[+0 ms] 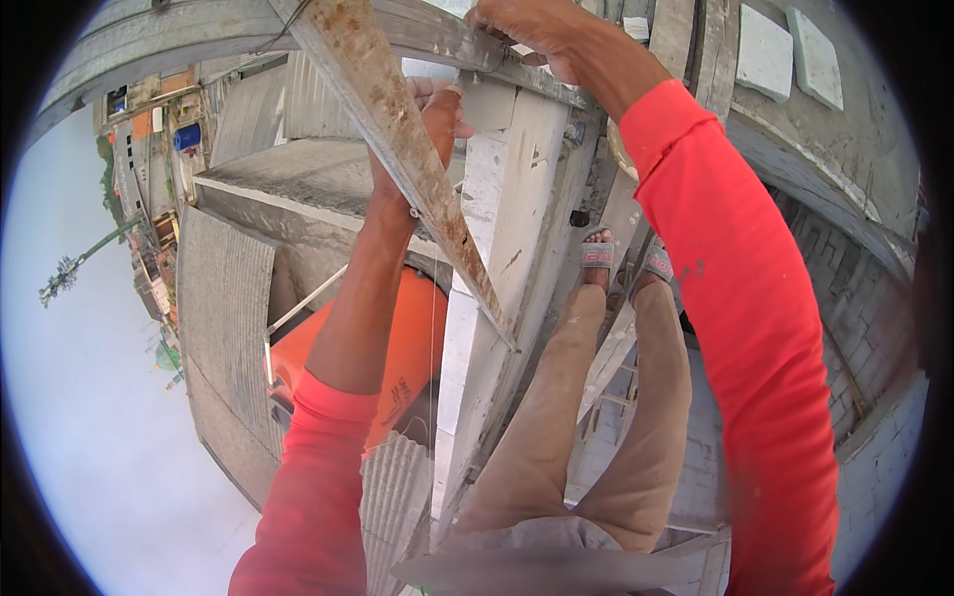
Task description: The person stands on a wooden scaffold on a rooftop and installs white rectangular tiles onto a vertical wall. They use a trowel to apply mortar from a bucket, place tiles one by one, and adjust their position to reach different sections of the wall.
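Observation:
A grey wooden beam runs across the top of the head view. My right hand is at this beam, its fingers curled in at the beam's edge; what they pinch is too small to tell. Just below the beam is my left hand, fingers bent, beside the white block wall top. A long brown-stained bar slants down in front of my left wrist and hides part of that hand. Thin wire is looped around the beam near the bar's upper end.
I stand high up, sandalled feet on narrow timber beside a pale upright board. Down on the left are corrugated roofs, an orange sheet and a concrete ledge. Two white blocks lie on a slab at upper right.

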`<state>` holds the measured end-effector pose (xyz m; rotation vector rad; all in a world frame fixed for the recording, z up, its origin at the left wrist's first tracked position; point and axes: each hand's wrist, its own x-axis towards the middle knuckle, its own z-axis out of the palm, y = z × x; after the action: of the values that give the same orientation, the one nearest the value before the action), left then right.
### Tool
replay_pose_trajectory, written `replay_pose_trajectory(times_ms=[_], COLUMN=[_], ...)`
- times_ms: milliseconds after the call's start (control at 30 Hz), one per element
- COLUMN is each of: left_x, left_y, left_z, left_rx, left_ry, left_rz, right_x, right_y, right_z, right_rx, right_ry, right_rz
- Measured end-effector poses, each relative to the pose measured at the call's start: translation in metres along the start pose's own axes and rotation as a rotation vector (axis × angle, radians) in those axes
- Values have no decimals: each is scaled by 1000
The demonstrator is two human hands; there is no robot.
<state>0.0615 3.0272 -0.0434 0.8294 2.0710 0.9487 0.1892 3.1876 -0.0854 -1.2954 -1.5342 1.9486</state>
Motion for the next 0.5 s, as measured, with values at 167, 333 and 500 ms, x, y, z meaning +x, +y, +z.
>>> replay_pose_trajectory(times_ms=[167,333,500], left_x=[-1,-2,-4], left_y=[-3,-2,-1], left_z=[2,5,7], left_rx=[-73,-12,49], left_ry=[27,24,33], left_rz=[62,30,53], right_x=[-15,-17,-13], right_y=[-8,-10,-5], right_z=[2,8,11], right_rx=[207,241,317], right_ry=[-20,-18,-50], right_rz=[61,102,70])
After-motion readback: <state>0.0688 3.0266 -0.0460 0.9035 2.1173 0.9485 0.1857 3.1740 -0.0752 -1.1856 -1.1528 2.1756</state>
